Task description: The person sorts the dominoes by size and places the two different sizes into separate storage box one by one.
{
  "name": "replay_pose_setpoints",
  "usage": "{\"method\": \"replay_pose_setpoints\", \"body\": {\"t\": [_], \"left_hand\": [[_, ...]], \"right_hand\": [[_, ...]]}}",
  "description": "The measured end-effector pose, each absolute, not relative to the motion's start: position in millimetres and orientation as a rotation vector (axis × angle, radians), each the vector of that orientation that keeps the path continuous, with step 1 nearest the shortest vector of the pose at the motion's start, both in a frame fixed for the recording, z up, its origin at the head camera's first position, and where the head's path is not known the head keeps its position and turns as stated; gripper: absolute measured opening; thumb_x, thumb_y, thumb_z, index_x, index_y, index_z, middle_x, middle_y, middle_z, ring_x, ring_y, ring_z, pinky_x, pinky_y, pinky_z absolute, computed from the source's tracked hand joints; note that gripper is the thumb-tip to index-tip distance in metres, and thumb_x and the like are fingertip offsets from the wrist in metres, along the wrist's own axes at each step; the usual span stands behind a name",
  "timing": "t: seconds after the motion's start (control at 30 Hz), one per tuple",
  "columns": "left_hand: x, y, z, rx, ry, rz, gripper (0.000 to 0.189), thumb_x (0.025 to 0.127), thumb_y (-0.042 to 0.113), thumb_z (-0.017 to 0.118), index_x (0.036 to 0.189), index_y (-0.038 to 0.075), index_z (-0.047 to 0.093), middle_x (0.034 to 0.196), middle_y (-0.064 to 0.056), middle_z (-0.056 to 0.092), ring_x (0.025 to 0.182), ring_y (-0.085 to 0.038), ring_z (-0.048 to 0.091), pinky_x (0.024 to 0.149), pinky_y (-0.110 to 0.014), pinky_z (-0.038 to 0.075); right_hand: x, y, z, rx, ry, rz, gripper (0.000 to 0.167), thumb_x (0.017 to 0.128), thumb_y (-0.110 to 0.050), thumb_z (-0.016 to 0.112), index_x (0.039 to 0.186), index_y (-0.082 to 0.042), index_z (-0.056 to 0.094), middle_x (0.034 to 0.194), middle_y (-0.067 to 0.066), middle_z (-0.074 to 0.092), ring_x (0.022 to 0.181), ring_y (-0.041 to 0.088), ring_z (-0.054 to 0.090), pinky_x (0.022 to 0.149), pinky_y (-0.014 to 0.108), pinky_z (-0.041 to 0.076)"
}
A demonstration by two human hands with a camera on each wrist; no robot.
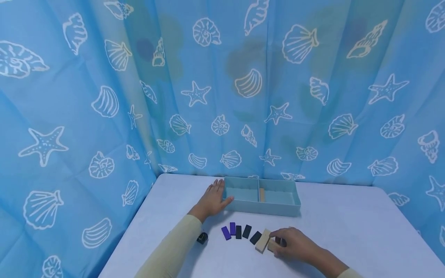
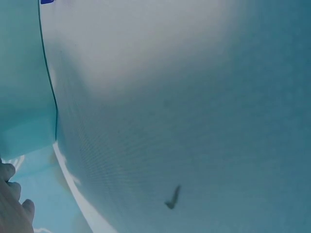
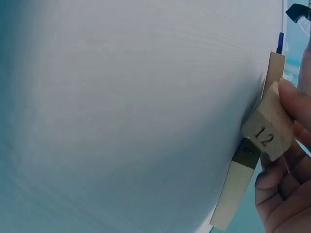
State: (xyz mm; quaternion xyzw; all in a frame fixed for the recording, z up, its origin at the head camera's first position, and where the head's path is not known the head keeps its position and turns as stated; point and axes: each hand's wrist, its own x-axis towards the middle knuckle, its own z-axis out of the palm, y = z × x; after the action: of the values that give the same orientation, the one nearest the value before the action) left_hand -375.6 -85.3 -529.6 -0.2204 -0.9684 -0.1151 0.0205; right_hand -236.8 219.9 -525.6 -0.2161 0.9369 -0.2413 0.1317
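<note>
My left hand (image 1: 210, 199) lies spread against the left end of the tray (image 1: 264, 207), two purple blocks (image 1: 226, 233) and three black ones (image 1: 247, 231) lie nearer me, then a pale block (image 1: 262, 242), just right of which my right hand (image 1: 295, 243) pinches the block marked 12 (image 3: 269, 124).

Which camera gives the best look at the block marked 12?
The right wrist view: the block is close, its 12 readable, held in the right hand. The head view shows it small, partly hidden by that hand; the left wrist view doesn't show it.
</note>
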Motion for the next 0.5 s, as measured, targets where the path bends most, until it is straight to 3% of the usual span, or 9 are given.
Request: {"method": "replay_pose_setpoints", "body": {"t": [0.3, 0.5], "left_hand": [[-373.3, -85.3, -532.0, -0.682, -3.008, -0.338, 0.084, 0.099, 0.061, 0.033, 0.154, 0.000, 0.014, 0.159, -0.016, 0.016, 0.147, -0.030, 0.008, 0.117, -0.045, 0.012], [-373.2, -85.6, -528.4, -0.688, -3.003, -0.313, 0.085, 0.098, 0.062, 0.031, 0.154, 0.000, 0.014, 0.160, -0.014, 0.016, 0.147, -0.029, 0.007, 0.117, -0.043, 0.010]], "right_hand": [[-239.4, 224.3, -526.0, -0.560, 2.613, -0.908, 0.038, 0.087, -0.024, 0.073, 0.123, -0.013, 0.066, 0.088, -0.012, 0.061, 0.074, 0.011, 0.056, 0.062, 0.028, 0.049], [-241.1, 227.9, -520.8, -0.471, 2.617, -0.999, 0.038, 0.086, -0.022, 0.074, 0.122, -0.012, 0.066, 0.091, -0.008, 0.063, 0.078, 0.015, 0.056, 0.063, 0.029, 0.051]]}}
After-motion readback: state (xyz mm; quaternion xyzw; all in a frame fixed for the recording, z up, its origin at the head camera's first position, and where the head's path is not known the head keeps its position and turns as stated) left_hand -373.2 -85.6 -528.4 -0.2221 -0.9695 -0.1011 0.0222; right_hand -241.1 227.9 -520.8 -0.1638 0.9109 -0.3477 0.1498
